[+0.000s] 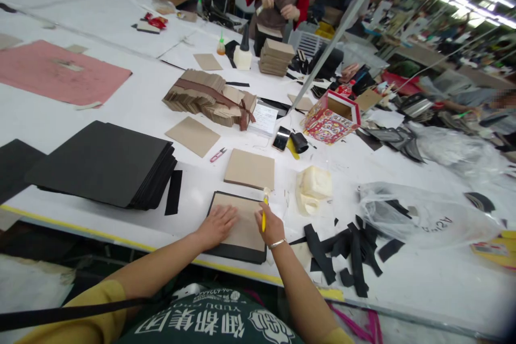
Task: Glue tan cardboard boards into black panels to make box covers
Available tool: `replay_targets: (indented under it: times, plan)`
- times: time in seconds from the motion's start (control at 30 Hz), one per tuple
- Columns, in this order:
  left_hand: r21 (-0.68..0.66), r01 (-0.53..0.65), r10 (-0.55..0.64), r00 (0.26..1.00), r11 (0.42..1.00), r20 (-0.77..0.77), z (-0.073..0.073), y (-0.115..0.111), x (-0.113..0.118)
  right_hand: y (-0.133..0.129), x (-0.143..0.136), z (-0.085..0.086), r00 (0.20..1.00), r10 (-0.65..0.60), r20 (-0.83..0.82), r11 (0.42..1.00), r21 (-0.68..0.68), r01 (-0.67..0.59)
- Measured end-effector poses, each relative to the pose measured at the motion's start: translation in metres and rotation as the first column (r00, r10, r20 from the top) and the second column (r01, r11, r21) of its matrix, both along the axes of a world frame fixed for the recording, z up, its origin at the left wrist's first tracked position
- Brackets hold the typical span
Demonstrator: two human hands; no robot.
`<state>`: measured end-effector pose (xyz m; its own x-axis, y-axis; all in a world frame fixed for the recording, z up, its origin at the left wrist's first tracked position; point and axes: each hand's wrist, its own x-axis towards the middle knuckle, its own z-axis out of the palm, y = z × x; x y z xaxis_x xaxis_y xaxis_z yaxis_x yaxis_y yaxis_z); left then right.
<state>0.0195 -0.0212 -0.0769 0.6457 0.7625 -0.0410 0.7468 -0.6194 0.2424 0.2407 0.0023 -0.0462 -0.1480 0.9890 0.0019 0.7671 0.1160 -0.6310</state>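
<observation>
My left hand (220,224) lies flat with its fingers spread on a tan board (248,228). That board rests on a black sheet (237,252), which shows along its edges, near the table's front edge. In my right hand (271,226) is a yellow-handled brush (264,215), its pale bristles pointing away from me by the board's right edge. Just beyond lies a stack of tan boards (250,167). A cut-open white plastic container (315,188) stands to the right of the brush.
A tall stack of black sheets (105,161) is at the left. Black strips (355,247) are heaped at the right, by a plastic bag (423,215). Pink thread snips (218,155), a phone (281,138) and a red box (332,117) lie farther back. A co-worker (278,0) stands across the table.
</observation>
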Motion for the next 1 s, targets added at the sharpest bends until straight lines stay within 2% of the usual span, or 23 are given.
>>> replay_targets:
  times: [0.07, 0.17, 0.27, 0.33, 0.4, 0.47, 0.53, 0.77, 0.87, 1.0]
  plan:
    - [-0.042, 0.058, -0.058, 0.998, 0.997, 0.015, 0.007, -0.01, 0.007, 0.006, -0.007, 0.019, 0.961, -0.135, -0.242, 0.988, -0.11, 0.111]
    - [-0.091, 0.054, -0.053, 0.999, 0.994, 0.012, 0.011, -0.017, 0.013, 0.019, -0.038, 0.028, 0.821, -0.269, -0.504, 0.934, -0.343, 0.096]
    - [-0.11, 0.043, -0.042, 0.999, 0.993, 0.015, 0.011, -0.016, 0.013, 0.03, -0.075, 0.018, 0.762, -0.324, -0.56, 0.895, -0.444, 0.055]
    - [-0.126, 0.049, -0.046, 0.999, 0.991, 0.025, 0.01, -0.014, 0.012, 0.034, -0.093, 0.008, 0.774, -0.336, -0.536, 0.893, -0.442, 0.081]
    - [-0.139, 0.045, -0.04, 0.999, 0.989, 0.035, 0.01, -0.013, 0.012, 0.037, -0.099, 0.0, 0.809, -0.32, -0.493, 0.898, -0.429, 0.094]
    - [-0.154, 0.024, -0.019, 0.999, 0.988, 0.031, 0.009, -0.013, 0.012, 0.037, -0.092, -0.004, 0.846, -0.292, -0.446, 0.908, -0.408, 0.098]
    - [-0.169, 0.005, -0.002, 1.0, 0.986, 0.019, 0.008, -0.014, 0.012, 0.035, -0.072, -0.004, 0.876, -0.279, -0.394, 0.915, -0.386, 0.118]
    - [-0.173, 0.017, -0.017, 1.0, 0.985, 0.003, 0.01, -0.014, 0.01, 0.016, 0.018, 0.013, 0.844, -0.457, -0.282, 0.856, -0.397, 0.331]
    - [-0.167, 0.013, -0.013, 1.0, 0.986, 0.005, 0.011, -0.015, 0.011, 0.015, 0.032, 0.018, 0.843, -0.465, -0.27, 0.855, -0.384, 0.349]
    - [-0.17, 0.011, -0.01, 1.0, 0.985, 0.009, 0.007, -0.017, 0.011, 0.004, 0.035, 0.023, 0.834, -0.489, -0.257, 0.85, -0.353, 0.39]
